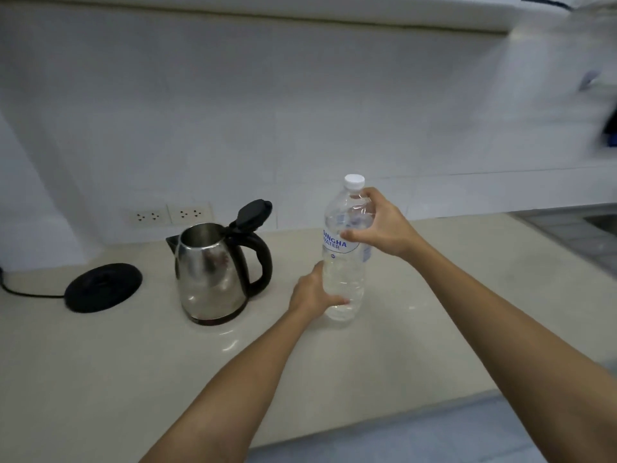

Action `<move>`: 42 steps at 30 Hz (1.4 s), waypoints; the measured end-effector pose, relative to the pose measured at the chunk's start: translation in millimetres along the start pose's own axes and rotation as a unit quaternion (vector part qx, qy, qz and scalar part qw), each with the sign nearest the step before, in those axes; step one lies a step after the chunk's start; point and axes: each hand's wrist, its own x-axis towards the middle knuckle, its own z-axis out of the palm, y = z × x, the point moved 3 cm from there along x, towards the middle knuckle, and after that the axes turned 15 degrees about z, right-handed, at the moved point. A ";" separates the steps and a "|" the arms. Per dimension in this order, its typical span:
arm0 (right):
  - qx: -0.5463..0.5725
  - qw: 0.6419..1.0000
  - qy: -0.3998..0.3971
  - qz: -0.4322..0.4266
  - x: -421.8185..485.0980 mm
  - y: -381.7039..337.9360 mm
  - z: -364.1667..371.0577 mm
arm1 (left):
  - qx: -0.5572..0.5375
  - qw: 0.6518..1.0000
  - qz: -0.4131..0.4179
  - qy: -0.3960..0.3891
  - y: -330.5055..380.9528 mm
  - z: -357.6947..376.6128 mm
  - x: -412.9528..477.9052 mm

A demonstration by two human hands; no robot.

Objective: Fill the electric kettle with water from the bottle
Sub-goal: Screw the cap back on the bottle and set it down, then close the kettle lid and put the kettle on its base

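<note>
A clear plastic water bottle (344,272) with a white cap stands upright on the cream counter, cap screwed on. My left hand (312,294) wraps around its lower part. My right hand (380,225) grips its upper shoulder just under the cap. To the left stands the steel electric kettle (210,272) with a black handle; its black lid (253,213) is flipped up and the mouth is uncovered. The kettle sits directly on the counter, off its round black base (103,287), which lies further left.
A black cord (23,292) runs from the base off the left edge. Wall sockets (170,215) sit behind the kettle on the white tiled wall. A sink area (587,225) shows at the far right. The counter's front edge (367,419) runs below my arms.
</note>
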 end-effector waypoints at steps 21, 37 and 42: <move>0.051 0.998 0.024 0.009 16.5 84.4 -29.6 | 0.018 0.997 -0.035 -0.072 6.6 74.4 34.1; -0.032 0.956 0.199 -0.213 7.8 -40.8 107.8 | 0.212 0.910 0.097 0.342 -56.7 -99.0 -50.1; 0.082 0.995 0.062 0.000 12.5 -43.3 166.5 | 0.211 0.899 -0.023 0.383 -95.4 -153.0 -75.1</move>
